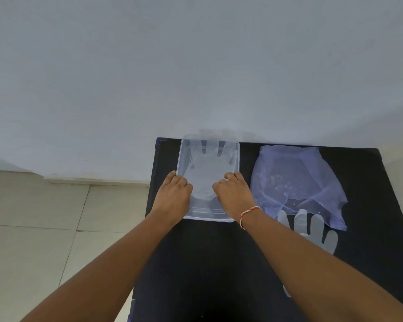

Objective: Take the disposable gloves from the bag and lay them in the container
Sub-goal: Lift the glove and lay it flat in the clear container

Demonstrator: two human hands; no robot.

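A clear plastic container (233, 147) stands at the far left of the black table. A translucent disposable glove (205, 173) lies flat inside it, fingers pointing away from me. My left hand (172, 196) and my right hand (234, 194) rest on the cuff end of that glove, fingers curled down on it. Whether they pinch it I cannot tell. To the right lies a thin bluish plastic bag (296, 182). Another clear glove (312, 226) sticks out from under the bag's near edge, partly hidden by my right forearm.
The black table (219, 263) stands against a pale wall (196, 66). Its left edge drops to a tiled floor (44, 228). A red-and-white thread band circles my right wrist (248, 213).
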